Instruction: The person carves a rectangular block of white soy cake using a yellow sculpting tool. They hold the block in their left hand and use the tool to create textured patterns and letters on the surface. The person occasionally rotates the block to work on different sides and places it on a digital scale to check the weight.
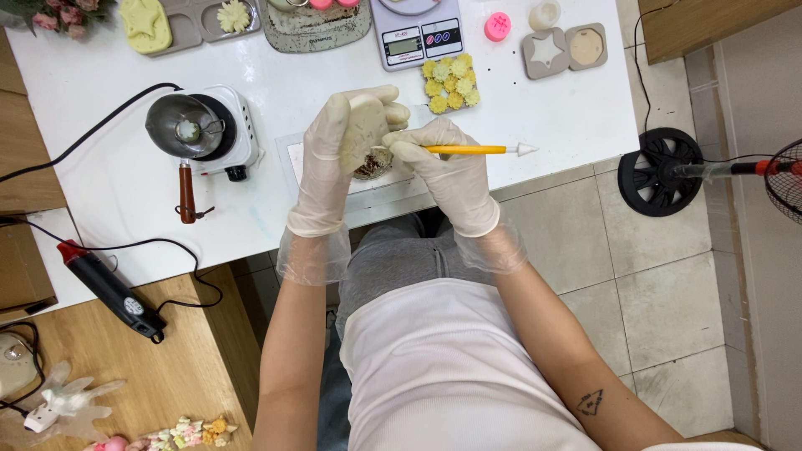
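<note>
My left hand (pixel 327 167), in a clear glove, holds a pale cream, rounded wax piece (pixel 364 127) up over the white table (pixel 125 192). My right hand (pixel 451 171), also gloved, grips a yellow-handled tool (pixel 476 149) with a white cone tip pointing right; its working end touches the wax piece. Under the hands sits a small dish with brown bits (pixel 373 165) on a white sheet.
A small electric hot plate (pixel 225 125) carries a metal melting pot (pixel 184 125) with a wooden handle. A digital scale (pixel 416 32), yellow flower pieces (pixel 449 83), grey moulds (pixel 564 48) and a pink piece (pixel 498 27) lie behind. A heat gun (pixel 109 288) lies left; a fan base (pixel 660 171) stands right.
</note>
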